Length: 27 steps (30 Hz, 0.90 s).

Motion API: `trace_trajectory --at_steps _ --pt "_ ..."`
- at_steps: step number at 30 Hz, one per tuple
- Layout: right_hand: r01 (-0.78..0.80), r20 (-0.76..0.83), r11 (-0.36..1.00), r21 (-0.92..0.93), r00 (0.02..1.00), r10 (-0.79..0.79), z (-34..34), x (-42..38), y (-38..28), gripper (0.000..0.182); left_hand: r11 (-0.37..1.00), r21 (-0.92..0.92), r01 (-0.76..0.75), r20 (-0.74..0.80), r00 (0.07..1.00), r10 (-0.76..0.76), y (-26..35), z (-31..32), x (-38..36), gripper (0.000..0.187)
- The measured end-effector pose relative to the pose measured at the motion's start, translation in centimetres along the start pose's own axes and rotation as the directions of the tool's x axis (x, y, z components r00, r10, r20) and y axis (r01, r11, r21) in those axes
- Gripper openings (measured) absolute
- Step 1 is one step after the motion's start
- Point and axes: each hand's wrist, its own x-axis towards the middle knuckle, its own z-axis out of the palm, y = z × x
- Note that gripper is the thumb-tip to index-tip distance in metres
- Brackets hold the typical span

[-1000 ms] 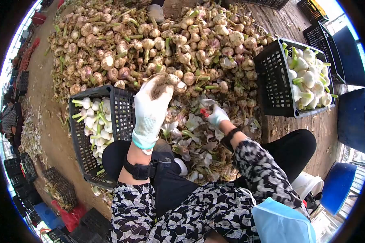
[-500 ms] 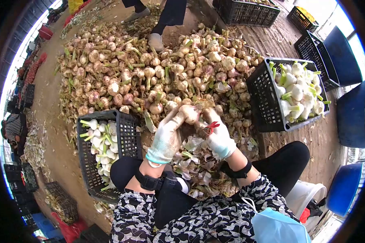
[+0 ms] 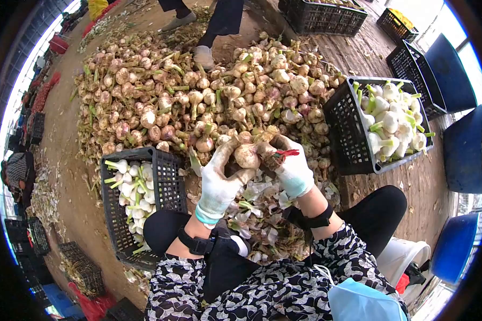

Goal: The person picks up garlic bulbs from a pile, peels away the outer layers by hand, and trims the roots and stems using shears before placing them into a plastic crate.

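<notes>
A garlic bulb [image 3: 247, 156] with brownish, dirty skin sits between thumb and fingers of my gloved left hand [image 3: 218, 181]. Close against its right side is my gloved right hand [image 3: 294, 170], fingers curled. A red strip [image 3: 288, 153] and something brown show at the right fingers; what they hold is partly hidden. Just beyond both hands spreads a heap of unpeeled garlic [image 3: 160, 101]. Loose garlic skins [image 3: 257, 208] lie below the hands, between my legs.
Black crates of white, trimmed garlic stand at left [image 3: 168, 182] and right [image 3: 348, 142]. Another person's legs [image 3: 225, 21] are at the heap's far edge. Blue tubs [image 3: 466, 152] and more crates [image 3: 324, 18] line the right and back. A white bucket [image 3: 401, 257] is near my right knee.
The left hand has turned, its thumb now below the bulb and its fingers above. The right hand has rotated, and the red strip now points more sideways.
</notes>
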Motion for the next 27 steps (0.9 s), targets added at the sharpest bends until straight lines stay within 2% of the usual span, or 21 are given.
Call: trace_trajectory --at_steps 2,3,5,6,8,11,12,13,14,15,16,17,18,19,20,21,23,24,25,26,27 --pt "0.023 0.07 1.0 -0.01 0.997 -0.022 -1.1 0.2 0.5 0.026 0.985 -0.156 0.067 -0.014 0.997 -0.071 0.2 0.1 0.0 0.052" --pt "-0.039 0.069 0.998 -0.039 0.997 0.041 -1.4 0.3 0.6 0.019 0.985 -0.156 0.068 -0.015 0.997 -0.071 -0.1 0.1 0.0 0.052" --pt "-0.101 0.066 0.993 -0.066 0.992 0.105 -1.6 0.5 0.6 0.013 0.995 0.064 -0.077 0.003 0.997 0.077 -0.8 0.1 0.0 0.056" --pt "-0.109 0.09 0.993 0.041 0.99 0.105 -1.6 0.5 0.8 0.011 0.995 0.065 -0.076 0.004 0.997 0.076 -1.0 0.2 0.1 0.056" --pt "-0.223 0.118 0.963 0.15 0.971 0.206 -1.4 0.2 -0.8 0.008 0.838 0.454 -0.303 0.081 0.95 0.3 -1.2 0.4 0.1 0.059" --pt "-0.161 0.009 0.971 0.178 0.987 0.162 -0.3 0.4 -0.1 0.008 0.791 0.504 -0.347 0.093 0.932 0.349 -1.0 0.6 0.3 0.062" --pt "-0.071 -0.031 0.993 0.096 0.997 0.075 -0.5 0.0 -0.5 0.009 0.745 0.582 -0.326 0.101 0.938 0.332 -0.6 0.6 0.2 0.056" --pt "-0.074 -0.027 0.993 0.094 0.997 0.076 -0.5 0.3 1.4 0.009 0.746 0.582 -0.323 0.096 0.939 0.332 -0.6 0.8 0.3 0.056" --pt "0.005 -0.075 1.0 -0.031 0.997 -0.008 -0.5 0.9 4.8 0.009 0.991 0.117 -0.066 -0.025 0.997 0.069 -0.7 1.2 0.3 0.051" --pt "0.027 -0.081 0.994 -0.108 0.996 -0.036 -0.6 0.8 4.7 0.009 0.896 -0.393 0.206 0.005 0.975 -0.222 -0.7 1.4 0.3 0.048" --pt "0.048 -0.088 0.982 -0.184 0.994 -0.065 -0.6 0.7 4.6 0.008 0.859 -0.414 0.301 0.027 0.947 -0.319 -1.1 1.2 0.3 0.044" --pt "0.066 -0.094 0.963 -0.26 0.991 -0.093 -0.1 0.6 3.1 0.007 0.861 -0.412 0.297 0.028 0.949 -0.314 -1.1 1.2 0.5 0.044" --pt "-0.107 -0.054 0.978 0.177 0.991 0.119 -0.2 0.1 1.3 0.008 0.88 -0.389 0.272 0.011 0.957 -0.29 -1.2 1.3 0.7 0.041" --pt "-0.287 0.074 0.773 0.566 0.951 0.299 0.0 -0.4 -0.1 0.009 0.896 -0.365 0.253 -0.006 0.962 -0.275 -1.2 1.4 0.7 0.039" --pt "-0.233 0.161 0.855 0.463 0.971 0.177 -0.7 -0.3 0.9 0.015 0.905 -0.388 0.176 -0.053 0.976 -0.212 -0.4 2.1 0.9 0.039" --pt "-0.428 0.374 0.551 0.717 0.902 0.214 -1.6 -0.1 1.7 0.02 0.887 -0.369 0.279 0.078 0.96 -0.27 -0.4 1.1 0.7 0.042" --pt "-0.375 0.351 0.614 0.695 0.922 0.166 -1.6 -0.2 1.4 0.035 0.959 -0.225 0.175 0.015 0.984 -0.176 -1.3 1.1 0.9 0.047" --pt "-0.373 0.35 0.614 0.695 0.922 0.163 -1.8 0.0 1.0 0.035 0.959 -0.224 0.173 0.015 0.985 -0.174 -1.4 1.0 0.9 0.047" --pt "-0.39 0.338 0.808 0.441 0.906 0.253 -2.0 0.3 -0.4 0.03 0.973 -0.174 0.149 0.035 0.989 -0.145 -1.0 1.1 0.8 0.05" --pt "-0.39 0.296 0.91 0.139 0.894 0.338 -2.2 0.3 -1.2 0.025 0.984 -0.125 0.125 0.057 0.991 -0.119 -0.9 1.1 0.8 0.052" --pt "-0.392 0.294 0.909 0.141 0.893 0.34 -2.2 0.2 -1.1 0.025 0.984 -0.124 0.129 0.059 0.991 -0.122 -1.2 1.0 0.7 0.052"
